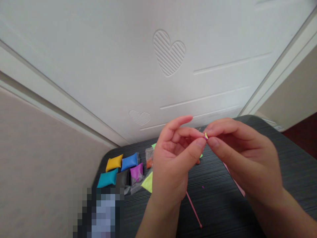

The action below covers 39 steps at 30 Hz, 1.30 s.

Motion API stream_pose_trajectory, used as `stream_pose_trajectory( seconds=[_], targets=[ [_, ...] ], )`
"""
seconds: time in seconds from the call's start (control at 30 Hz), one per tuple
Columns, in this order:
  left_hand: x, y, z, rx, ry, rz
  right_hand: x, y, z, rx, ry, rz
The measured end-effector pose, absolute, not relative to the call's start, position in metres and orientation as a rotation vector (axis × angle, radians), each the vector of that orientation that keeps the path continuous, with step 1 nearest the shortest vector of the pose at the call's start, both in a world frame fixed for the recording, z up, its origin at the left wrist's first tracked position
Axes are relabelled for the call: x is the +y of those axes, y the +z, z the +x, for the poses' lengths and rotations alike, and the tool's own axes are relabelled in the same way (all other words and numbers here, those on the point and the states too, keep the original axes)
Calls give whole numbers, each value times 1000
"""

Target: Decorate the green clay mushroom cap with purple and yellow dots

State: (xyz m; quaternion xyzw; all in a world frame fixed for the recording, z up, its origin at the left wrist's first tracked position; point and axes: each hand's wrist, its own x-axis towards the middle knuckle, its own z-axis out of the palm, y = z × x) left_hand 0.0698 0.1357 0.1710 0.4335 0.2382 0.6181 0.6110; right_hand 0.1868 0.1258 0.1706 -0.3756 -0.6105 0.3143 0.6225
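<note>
Head view: left hand (170, 162) and right hand (250, 155) both pinching yellow-purple bit (206, 136); coloured packets (123, 178) lying at its 8 o'clock; pink stick (194, 209) lying at 6 o'clock

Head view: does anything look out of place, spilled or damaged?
A tiny purple crumb lies loose on the dark streaked tabletop, apart from the plump purple packet, so it looks stray. It may have come off the small yellow-and-purple piece pinched between the left hand and right hand. The lower left is pixelated.
</note>
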Motion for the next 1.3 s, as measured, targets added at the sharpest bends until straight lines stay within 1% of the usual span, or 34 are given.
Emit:
stream_pose_trajectory(
  seconds=[0.4, 0.73, 0.87, 1.13, 1.3],
  targets=[
    [134, 172, 73, 608, 1511, 1060, 127, 170, 188, -1393, 704, -899],
    [135, 172, 72, 600, 1468, 1037, 130, 170, 187, -1326, 898, -814],
    [134, 172, 72, 616, 1466, 1025, 129, 170, 187, -1330, 866, -817],
    [136, 172, 72, 621, 1418, 1008, 128, 169, 187, -1386, 681, -915],
    [138, 172, 71, 651, 1421, 1002, 129, 169, 188, -1389, 681, -931]
  ],
)
